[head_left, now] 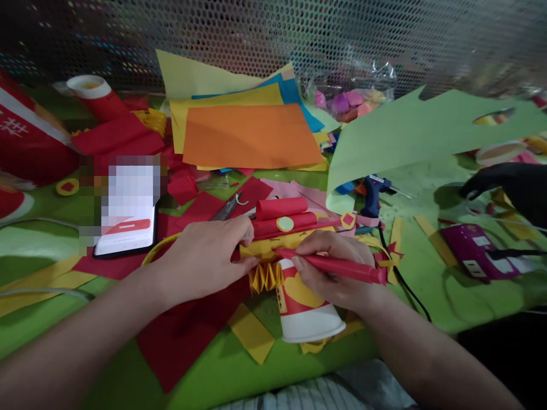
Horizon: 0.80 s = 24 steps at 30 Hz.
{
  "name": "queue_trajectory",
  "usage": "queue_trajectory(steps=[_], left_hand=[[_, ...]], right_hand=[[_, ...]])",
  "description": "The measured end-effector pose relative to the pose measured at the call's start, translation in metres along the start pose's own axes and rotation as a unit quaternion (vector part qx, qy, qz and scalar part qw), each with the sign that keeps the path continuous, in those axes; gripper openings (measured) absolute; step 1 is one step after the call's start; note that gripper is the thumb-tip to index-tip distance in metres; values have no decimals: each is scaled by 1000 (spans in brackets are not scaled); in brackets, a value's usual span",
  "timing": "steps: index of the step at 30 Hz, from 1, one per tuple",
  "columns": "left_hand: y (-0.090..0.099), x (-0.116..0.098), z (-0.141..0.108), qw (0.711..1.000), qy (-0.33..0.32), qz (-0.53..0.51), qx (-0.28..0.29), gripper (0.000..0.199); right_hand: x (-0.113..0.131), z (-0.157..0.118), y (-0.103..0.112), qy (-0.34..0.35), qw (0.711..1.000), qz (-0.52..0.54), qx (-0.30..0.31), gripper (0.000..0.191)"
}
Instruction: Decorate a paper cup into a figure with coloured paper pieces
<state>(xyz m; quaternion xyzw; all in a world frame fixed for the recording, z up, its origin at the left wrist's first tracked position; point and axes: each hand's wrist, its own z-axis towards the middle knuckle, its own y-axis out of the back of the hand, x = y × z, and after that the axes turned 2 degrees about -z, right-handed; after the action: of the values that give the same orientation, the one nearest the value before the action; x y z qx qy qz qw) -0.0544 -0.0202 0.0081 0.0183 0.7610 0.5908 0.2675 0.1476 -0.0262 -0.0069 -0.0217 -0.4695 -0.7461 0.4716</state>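
My right hand [331, 267] holds a red marker [342, 266], its tip touching a yellow paper piece [267, 246] that bears small dark marks. At the left end of that piece, my left hand [209, 259] presses with thumb and fingertips. Above the yellow paper are red paper rolls [282, 208] with a round yellow emblem. A pleated yellow strip [265, 277] hangs below it. Under my right hand lies a red and white paper cup [310, 324] with its wide rim toward me.
A phone [130, 230] lies at the left. Colored sheets [252, 136] are stacked behind the work. Scissors [226, 209] lie near my left hand. A blue glue gun [372, 193] and purple box [470, 250] are at the right, near another person's dark-gloved hand [491, 179].
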Motion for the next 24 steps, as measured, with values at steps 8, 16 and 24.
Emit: queue_trajectory(steps=[8, 16, 24], left_hand=[[0, -1, 0, 1000, 4, 1, 3, 16], [1, 0, 0, 1000, 1, -2, 3, 15], [4, -2, 1, 1000, 11, -3, 21, 13]], right_hand=[[-1, -1, -1, 3, 1000, 5, 2, 11], [-1, -2, -1, -5, 1000, -7, -6, 10], [-1, -1, 0, -11, 1000, -4, -5, 10]])
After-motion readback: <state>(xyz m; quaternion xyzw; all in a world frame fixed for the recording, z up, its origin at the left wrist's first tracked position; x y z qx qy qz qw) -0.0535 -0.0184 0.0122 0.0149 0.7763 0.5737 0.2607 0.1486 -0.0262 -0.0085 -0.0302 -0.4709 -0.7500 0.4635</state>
